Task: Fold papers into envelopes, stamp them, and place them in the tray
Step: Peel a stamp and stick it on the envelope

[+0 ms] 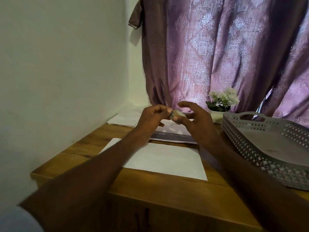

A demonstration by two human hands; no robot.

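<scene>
Hands up over the desk (pixel 80 158) — left hand (pixel 151 117) and right hand (pixel 194 121) both pinching a small stamp (pixel 175 114), right fingers half spread, paper (pixel 165 159) lying flat below

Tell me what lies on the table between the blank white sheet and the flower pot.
In the head view, a printed sheet with a dark band lies between the blank white sheet and the flower pot; both hands hover above it.
</scene>
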